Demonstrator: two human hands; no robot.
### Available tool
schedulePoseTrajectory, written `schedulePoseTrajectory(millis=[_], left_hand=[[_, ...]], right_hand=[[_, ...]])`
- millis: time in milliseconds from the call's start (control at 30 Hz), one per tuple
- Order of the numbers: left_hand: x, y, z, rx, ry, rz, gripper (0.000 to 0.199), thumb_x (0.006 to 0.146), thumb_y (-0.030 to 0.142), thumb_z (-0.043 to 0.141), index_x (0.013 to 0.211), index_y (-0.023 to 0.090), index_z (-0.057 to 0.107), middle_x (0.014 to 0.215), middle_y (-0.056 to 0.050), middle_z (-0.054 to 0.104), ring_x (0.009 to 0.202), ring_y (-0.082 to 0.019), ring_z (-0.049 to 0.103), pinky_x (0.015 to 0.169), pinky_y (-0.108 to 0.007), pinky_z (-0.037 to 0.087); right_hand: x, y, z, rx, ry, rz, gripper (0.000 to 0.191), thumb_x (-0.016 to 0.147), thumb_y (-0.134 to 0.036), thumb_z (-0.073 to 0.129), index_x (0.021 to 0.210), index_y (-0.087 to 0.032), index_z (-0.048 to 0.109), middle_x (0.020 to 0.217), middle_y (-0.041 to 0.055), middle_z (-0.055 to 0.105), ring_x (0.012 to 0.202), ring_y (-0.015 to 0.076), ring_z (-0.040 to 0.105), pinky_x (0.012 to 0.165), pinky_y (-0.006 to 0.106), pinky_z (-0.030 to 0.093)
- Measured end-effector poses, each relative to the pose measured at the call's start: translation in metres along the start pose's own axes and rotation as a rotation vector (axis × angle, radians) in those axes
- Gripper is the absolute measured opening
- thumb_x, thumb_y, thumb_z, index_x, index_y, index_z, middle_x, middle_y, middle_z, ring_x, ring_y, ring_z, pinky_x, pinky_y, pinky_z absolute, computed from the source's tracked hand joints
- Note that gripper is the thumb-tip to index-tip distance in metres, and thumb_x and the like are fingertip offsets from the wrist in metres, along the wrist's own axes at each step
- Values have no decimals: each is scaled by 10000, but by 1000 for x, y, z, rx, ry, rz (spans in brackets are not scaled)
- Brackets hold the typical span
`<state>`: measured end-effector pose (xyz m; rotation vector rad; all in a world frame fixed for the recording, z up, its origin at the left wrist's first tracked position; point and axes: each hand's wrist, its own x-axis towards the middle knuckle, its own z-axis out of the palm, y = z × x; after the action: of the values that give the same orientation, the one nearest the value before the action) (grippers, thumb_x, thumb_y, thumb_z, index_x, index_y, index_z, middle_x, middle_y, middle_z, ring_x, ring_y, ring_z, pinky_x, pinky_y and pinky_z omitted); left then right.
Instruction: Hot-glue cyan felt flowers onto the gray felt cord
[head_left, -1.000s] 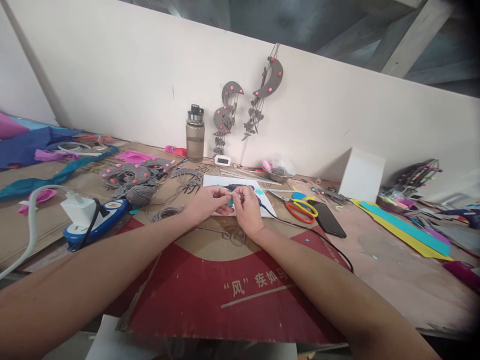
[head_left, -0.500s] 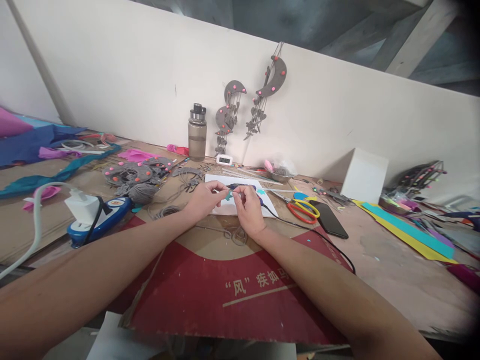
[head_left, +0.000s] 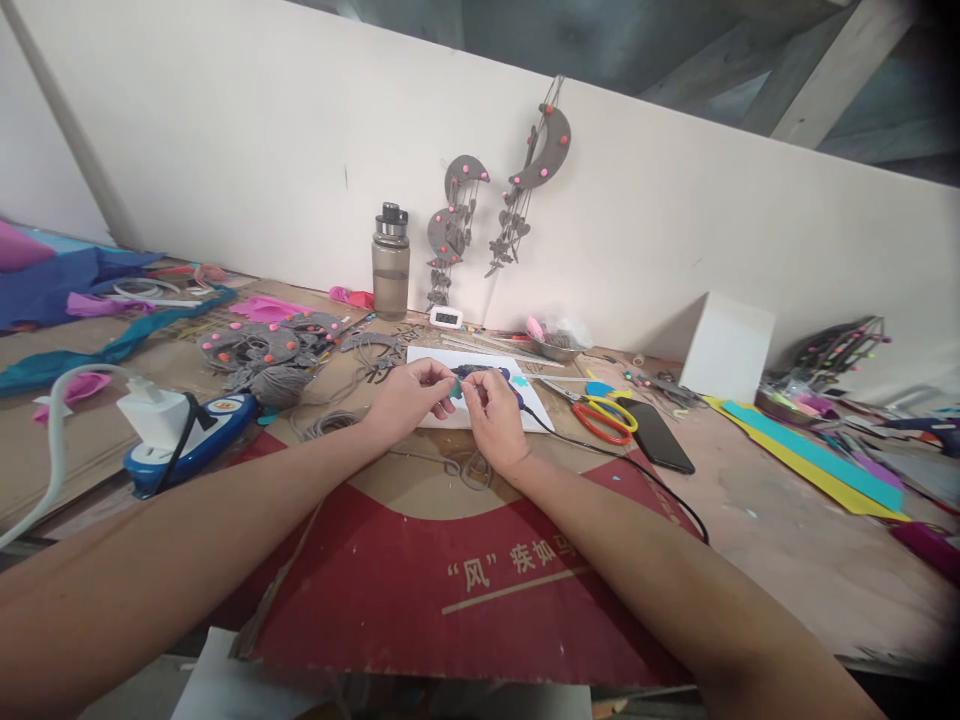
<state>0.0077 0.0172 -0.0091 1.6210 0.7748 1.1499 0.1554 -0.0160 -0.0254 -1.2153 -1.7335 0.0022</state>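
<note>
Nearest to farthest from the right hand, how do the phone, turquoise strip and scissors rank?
From the right hand:
1. Scissors, to its right.
2. Phone, beside the scissors' handles.
3. Turquoise strip, farther right.

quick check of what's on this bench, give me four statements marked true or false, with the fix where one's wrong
1. The phone lies to the right of the scissors. True.
2. The left hand holds the scissors. False: it pinches a small teal piece, with the right hand close by.
3. The bottle stands upright. True.
4. The small white display hangs on the wall. False: it stands on the table.
</note>
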Motion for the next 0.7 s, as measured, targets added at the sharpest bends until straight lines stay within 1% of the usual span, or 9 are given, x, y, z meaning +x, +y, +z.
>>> schedulePoseTrajectory(millis=[133,267,367,467,700], left_hand=[[1,-4,0,-63,-1,6,232,730,305,639,868,127,585,739,-27,627,598,-139,639,554,-276,543],[2,-7,-1,-57,-29,22,234,736,307,635,878,123,605,791,-43,639,640,-148,652,584,-286,553],[1,-6,-1,-64,-15,4,243,727,311,644,873,120,612,791,-43,639,627,-143,648,569,-278,553],[0,-1,0,-52,-7,-23,242,724,319,645,848,112,616,750,-37,632,609,-139,643,554,-270,551],[-1,4,1,-87,35,-59,205,712,302,651,783,119,592,712,-27,622,614,-144,642,539,-263,540]], right_hand=[[1,0,0,-1,13,1,172,909,-308,406,840,-193,513,832,19,517,753,136,472,702,271,384],[1,0,0,-6,16,8,165,907,-303,409,844,-193,515,830,17,515,747,136,471,701,273,385],[0,0,0,-7,8,10,156,903,-301,416,849,-196,518,841,18,517,744,134,474,701,273,387],[-1,-1,0,-6,-2,9,154,900,-305,422,859,-196,522,853,21,521,747,135,477,704,274,389],[-1,-4,-1,10,-1,-7,122,879,-291,459,919,-194,520,872,19,531,725,129,466,694,265,389]])
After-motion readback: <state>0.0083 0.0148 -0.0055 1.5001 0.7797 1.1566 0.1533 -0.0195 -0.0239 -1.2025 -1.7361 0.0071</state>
